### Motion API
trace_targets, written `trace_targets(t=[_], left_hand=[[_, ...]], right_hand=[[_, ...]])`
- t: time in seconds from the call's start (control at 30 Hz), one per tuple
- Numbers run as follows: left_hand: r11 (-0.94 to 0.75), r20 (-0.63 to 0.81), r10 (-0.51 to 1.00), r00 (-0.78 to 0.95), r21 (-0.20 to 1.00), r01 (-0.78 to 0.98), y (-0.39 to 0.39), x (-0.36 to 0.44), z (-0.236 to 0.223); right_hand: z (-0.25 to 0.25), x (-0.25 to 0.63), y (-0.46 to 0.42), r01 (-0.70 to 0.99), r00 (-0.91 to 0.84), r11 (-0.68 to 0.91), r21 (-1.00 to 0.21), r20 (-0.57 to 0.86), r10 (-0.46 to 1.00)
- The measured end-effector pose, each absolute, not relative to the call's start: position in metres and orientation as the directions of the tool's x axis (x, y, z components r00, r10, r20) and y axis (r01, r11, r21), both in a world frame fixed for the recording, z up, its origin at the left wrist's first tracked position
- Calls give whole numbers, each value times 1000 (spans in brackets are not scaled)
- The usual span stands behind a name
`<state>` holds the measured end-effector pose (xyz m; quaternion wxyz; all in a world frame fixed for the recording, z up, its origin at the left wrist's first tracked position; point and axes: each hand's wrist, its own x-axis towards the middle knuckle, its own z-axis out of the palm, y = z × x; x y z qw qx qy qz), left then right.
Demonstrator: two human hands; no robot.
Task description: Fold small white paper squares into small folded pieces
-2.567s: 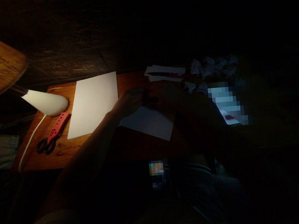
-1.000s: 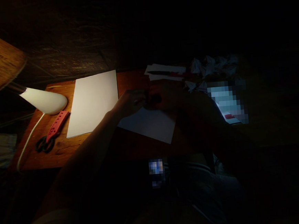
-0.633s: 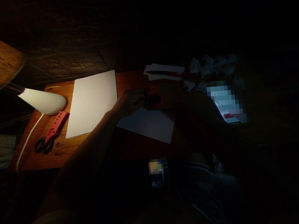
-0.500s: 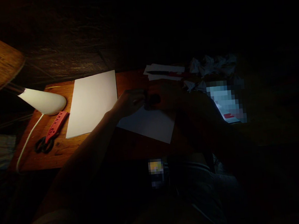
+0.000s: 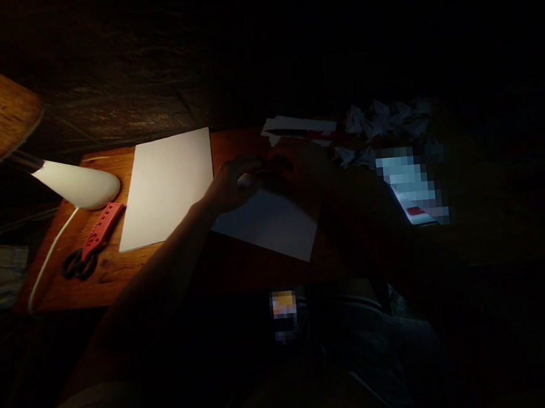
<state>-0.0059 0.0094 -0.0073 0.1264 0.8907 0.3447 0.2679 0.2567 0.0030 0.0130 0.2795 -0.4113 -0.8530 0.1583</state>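
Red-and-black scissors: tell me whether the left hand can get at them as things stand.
Probably yes: the scissors lie uncovered on the table, with only a flat white sheet between them and the left hand, though it now sits beside the right hand.

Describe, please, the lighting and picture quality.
Head view: warm light brightens the white rectangular paper sheet at left; head view: the bare left hand is dimly lit, the bare right hand mostly dark; head view: pixelation covers much of the glowing flat screen.
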Motion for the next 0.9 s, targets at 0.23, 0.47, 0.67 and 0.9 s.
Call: trace_targets(t=[0.23, 0.47, 0.67, 0.9], left_hand=[[-703, 403, 710, 577, 381, 600, 11, -4, -8], [-719, 438, 693, 572, 359, 596, 9, -4, -4], [-720, 441, 690, 573, 339, 605, 11, -5, -8], [-708, 448, 701, 554, 353, 611, 10, -7, -4]], right_hand=[[15, 252, -6, 562, -522, 638, -526, 372, 767], [17, 250, -8, 606, -520, 654, -452, 397, 756], [16, 249, -9, 605, -529, 660, -446, 395, 752], [17, 249, -12, 601, -560, 669, -437, 367, 743]])
